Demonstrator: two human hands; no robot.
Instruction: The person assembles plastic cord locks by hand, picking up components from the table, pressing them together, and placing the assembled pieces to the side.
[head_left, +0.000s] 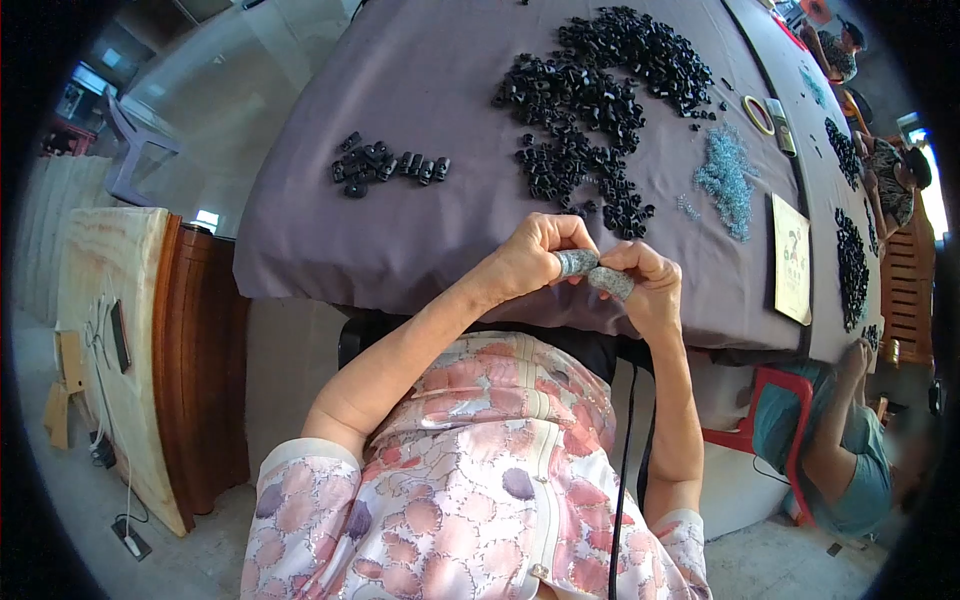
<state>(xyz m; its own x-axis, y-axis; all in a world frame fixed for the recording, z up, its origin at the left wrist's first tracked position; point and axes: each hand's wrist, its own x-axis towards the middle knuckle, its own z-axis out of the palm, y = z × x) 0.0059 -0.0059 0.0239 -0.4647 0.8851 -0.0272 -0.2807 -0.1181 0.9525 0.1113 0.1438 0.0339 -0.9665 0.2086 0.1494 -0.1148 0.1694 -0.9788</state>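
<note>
Both hands meet at the near edge of the cloth-covered table. My left hand is closed in a pinch, a grey wrapping around one finger. My right hand is closed too, its fingertips close to the left ones, also with a grey-wrapped finger. Whatever lies between the fingertips is too small to make out. Just beyond them spreads a large pile of small black parts. A small group of black pieces, some in a row, lies farther left. Small clear-blue pieces form a heap on the right.
A tape roll, a cutter-like tool and a printed card lie at the right. Several people sit along the table's right side, one on a red chair. A wooden cabinet stands at the left.
</note>
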